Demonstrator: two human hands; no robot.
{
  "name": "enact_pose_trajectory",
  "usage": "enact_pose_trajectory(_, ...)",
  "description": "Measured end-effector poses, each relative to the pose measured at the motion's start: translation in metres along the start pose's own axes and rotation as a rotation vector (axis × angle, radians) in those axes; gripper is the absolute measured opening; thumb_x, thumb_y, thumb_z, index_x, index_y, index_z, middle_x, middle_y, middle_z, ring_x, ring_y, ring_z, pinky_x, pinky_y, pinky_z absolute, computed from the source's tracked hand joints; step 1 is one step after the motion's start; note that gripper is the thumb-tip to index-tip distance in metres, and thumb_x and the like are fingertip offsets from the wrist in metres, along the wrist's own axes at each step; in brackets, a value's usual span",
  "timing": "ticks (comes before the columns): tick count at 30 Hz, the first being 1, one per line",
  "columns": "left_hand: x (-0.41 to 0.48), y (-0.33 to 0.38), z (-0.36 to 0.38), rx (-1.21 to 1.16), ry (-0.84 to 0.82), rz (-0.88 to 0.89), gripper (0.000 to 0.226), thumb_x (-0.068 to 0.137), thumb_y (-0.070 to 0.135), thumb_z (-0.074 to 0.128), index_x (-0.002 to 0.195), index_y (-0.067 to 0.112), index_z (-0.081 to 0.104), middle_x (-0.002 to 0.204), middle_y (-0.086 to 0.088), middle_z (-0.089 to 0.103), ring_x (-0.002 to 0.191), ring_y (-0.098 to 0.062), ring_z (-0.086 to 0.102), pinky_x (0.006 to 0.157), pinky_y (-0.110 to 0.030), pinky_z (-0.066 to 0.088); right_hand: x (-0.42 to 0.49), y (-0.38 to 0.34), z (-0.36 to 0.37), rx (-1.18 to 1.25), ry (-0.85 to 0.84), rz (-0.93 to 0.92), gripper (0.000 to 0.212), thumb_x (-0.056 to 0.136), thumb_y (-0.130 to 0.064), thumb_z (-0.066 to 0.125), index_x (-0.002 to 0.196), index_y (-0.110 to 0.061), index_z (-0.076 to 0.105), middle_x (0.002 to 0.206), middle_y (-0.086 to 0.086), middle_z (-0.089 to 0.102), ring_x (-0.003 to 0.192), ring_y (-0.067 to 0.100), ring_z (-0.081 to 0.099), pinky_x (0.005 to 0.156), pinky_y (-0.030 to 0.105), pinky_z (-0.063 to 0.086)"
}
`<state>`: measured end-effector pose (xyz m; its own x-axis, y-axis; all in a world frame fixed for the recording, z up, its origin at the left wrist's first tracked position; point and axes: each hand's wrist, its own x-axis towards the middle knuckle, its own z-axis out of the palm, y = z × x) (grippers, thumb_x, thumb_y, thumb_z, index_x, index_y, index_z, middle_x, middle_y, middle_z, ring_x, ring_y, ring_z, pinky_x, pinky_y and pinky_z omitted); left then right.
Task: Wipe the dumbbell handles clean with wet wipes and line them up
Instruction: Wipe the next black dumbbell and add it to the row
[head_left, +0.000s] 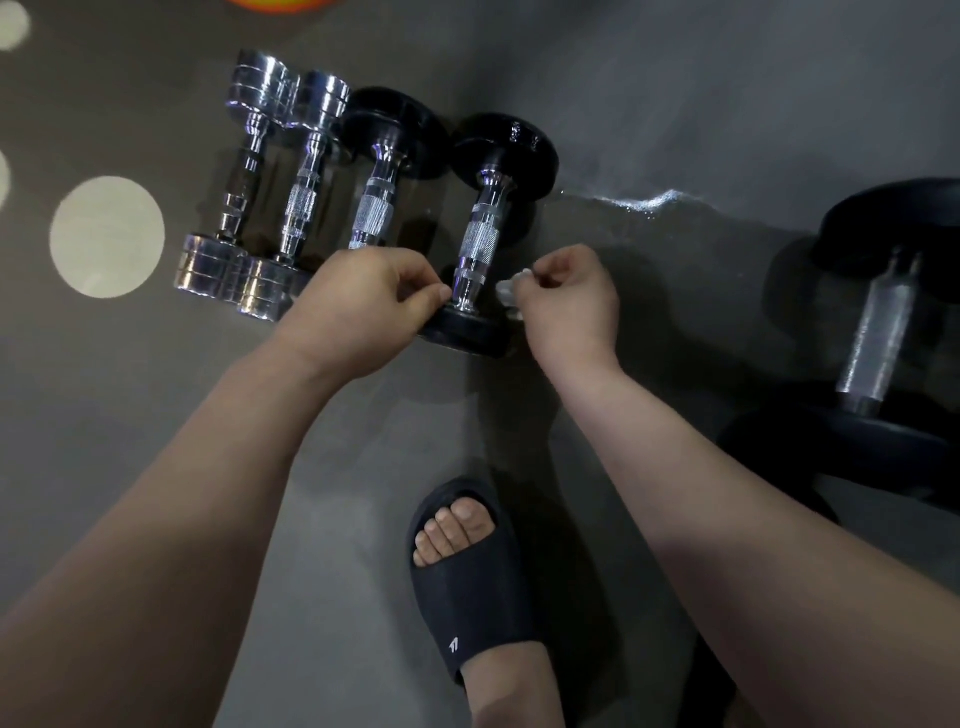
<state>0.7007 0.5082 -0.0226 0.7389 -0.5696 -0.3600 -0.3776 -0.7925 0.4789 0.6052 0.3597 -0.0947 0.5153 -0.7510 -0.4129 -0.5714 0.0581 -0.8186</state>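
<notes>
1. Head view. Four dumbbells lie side by side on the floor (675, 104): two chrome dumbbells (249, 176), then two black-plated ones. The rightmost black dumbbell (478, 244) is the one in hand.
2. Right hand (569, 306) pinches a small bunched wet wipe (510, 287) just right of that handle's near end. The wad is small, so it may skip the knurling or slip from the fingers.
3. Left hand (363, 306) is curled, thumb tip at the handle's near collar. I cannot tell whether it actually grips. If it only touches, rubbing could roll the dumbbell out of line.
4. It sits slightly askew, and a nudge could knock it against its neighbour (376, 213).
5. Slippered foot (467, 566) is close below, so a rolling plate could reach the toes.
6. Large dumbbell (878, 332) lies well apart on the right, not yet lined up. It looks heavy to shift.
</notes>
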Motion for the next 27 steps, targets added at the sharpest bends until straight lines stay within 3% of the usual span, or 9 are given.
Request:
enact_pose_trajectory(4,0.0,-0.001,0.0,0.007,0.018,0.01,0.011,0.092,0.035,0.067,0.089,0.027,0.074,0.07,0.012,0.062,0.067,-0.005,0.055,0.057,-0.005,0.032,-0.007,-0.003,0.01,0.097,-0.184,0.078,0.012,0.083,-0.026,0.075,0.077,-0.016,0.072,0.073,-0.004,0.072,0.07,0.01,0.067,0.07,0.029,0.054)
enact_pose_trajectory(6,0.0,-0.002,0.0,0.011,0.021,0.01,0.011,0.093,0.035,0.067,0.09,0.027,0.074,0.071,0.01,0.063,0.07,-0.008,0.055,0.057,-0.006,0.032,-0.008,-0.001,0.005,0.225,-0.256,0.12,0.009,0.082,-0.02,0.07,0.081,-0.014,0.077,0.079,0.0,0.076,0.079,0.017,0.072,0.078,0.035,0.057)
enact_pose_trajectory(9,0.0,-0.002,0.001,0.021,0.017,0.016,0.013,0.093,0.036,0.066,0.091,0.026,0.074,0.073,0.009,0.064,0.07,-0.008,0.055,0.058,-0.012,0.036,-0.01,0.007,-0.003,0.266,-0.345,0.098,0.018,0.085,-0.004,0.069,0.098,-0.015,0.074,0.094,0.003,0.075,0.086,0.013,0.068,0.083,0.031,0.054)
enact_pose_trajectory(12,-0.003,-0.002,0.0,0.015,-0.008,0.027,0.019,0.092,0.041,0.067,0.091,0.025,0.075,0.081,0.007,0.07,0.079,-0.012,0.062,0.07,-0.027,0.048,-0.008,0.007,-0.002,0.252,-0.366,0.087,0.018,0.084,-0.009,0.078,0.093,-0.019,0.065,0.09,0.001,0.069,0.08,0.01,0.063,0.076,0.026,0.051)
enact_pose_trajectory(16,-0.008,-0.002,-0.003,-0.004,-0.043,0.073,0.019,0.088,0.046,0.071,0.095,0.029,0.076,0.088,0.012,0.072,0.085,-0.006,0.064,0.078,-0.03,0.053,-0.003,0.003,0.003,0.153,-0.407,0.047,0.019,0.083,-0.018,0.081,0.076,-0.019,0.064,0.075,0.001,0.068,0.068,0.01,0.06,0.06,0.024,0.049)
enact_pose_trajectory(21,-0.008,-0.003,-0.004,-0.003,-0.036,0.097,0.019,0.088,0.044,0.071,0.098,0.028,0.076,0.088,0.013,0.071,0.085,-0.004,0.063,0.075,-0.024,0.049,-0.005,0.004,0.007,0.145,-0.343,0.068,0.022,0.082,-0.02,0.082,0.073,-0.018,0.062,0.068,-0.003,0.065,0.06,0.004,0.056,0.057,0.021,0.046)
enact_pose_trajectory(27,-0.007,-0.005,-0.002,-0.03,-0.031,0.064,0.018,0.086,0.045,0.073,0.095,0.03,0.076,0.087,0.015,0.071,0.085,-0.002,0.064,0.078,-0.026,0.051,0.014,-0.014,0.019,0.2,-0.094,0.045,0.023,0.08,-0.022,0.083,0.073,-0.02,0.061,0.071,-0.004,0.068,0.06,0.001,0.059,0.063,0.019,0.049)
